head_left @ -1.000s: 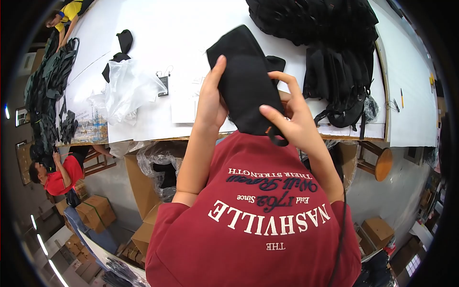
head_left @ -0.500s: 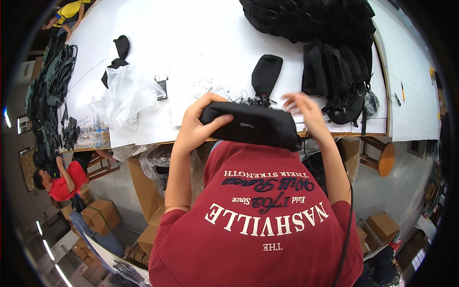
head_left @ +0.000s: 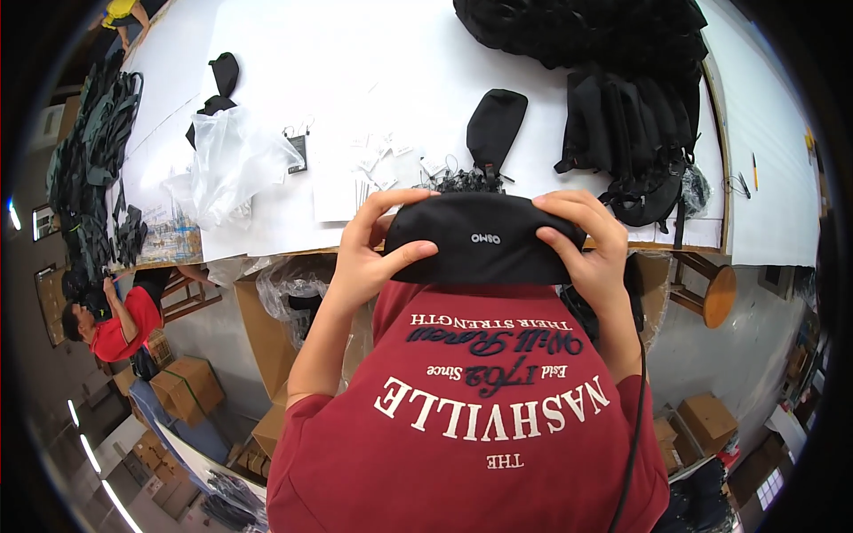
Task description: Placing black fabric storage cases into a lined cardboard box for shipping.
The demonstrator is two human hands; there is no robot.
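In the head view, a black pouch [head_left: 489, 259] is held level between two bare hands at the near edge of the white table [head_left: 355, 53], in front of the wearer's dark red shirt [head_left: 480, 364]. The left hand [head_left: 366, 253] grasps its left end, with the thumb on the near face and the fingers along the far edge. The right hand [head_left: 591, 244] grasps the right end in the same way, thumb pressed to the face. Pale lettering shows between the thumbs.

Just beyond the held pouch lies a tangle of thin black cords [head_left: 466, 181], with another pouch [head_left: 496, 124] lying on the table at its far side. White paper tags [head_left: 378, 153] are scattered to the left of the cords. Farther left are a small black card [head_left: 298, 153] and a crumpled clear plastic bag [head_left: 227, 169].

On the right, a row of black bags [head_left: 626, 124] lies near a large black heap [head_left: 577, 31] at the far side. A pencil [head_left: 755, 172] lies farther right. At the far left, a person in a red shirt [head_left: 131, 322] is beside dark green straps [head_left: 93, 160].
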